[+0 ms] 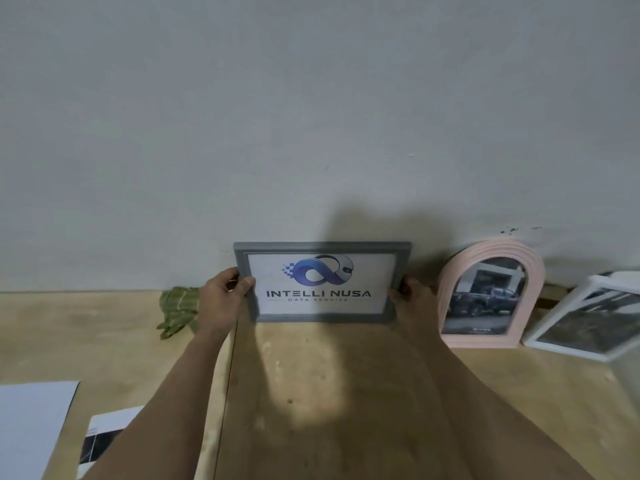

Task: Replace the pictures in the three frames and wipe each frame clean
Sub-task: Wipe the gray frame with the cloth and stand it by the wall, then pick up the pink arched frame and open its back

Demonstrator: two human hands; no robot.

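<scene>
A grey rectangular frame (322, 249) stands upright against the wall at the back of the wooden table, showing a picture with a blue logo and the words "INTELLI NUSA". My left hand (225, 292) grips its left edge, thumb on the front. My right hand (412, 294) holds its right edge. A pink arched frame (446, 292) with a picture of a dark truck leans on the wall just to the right. Further right a white frame (554, 322) with a dark picture leans back. A crumpled green cloth (178, 311) lies on the table left of my left hand.
The wooden table (311, 393) runs along a plain grey wall (311, 116). At the lower left lie a white sheet (31, 420) and a printed picture (104, 434), partly under my left forearm.
</scene>
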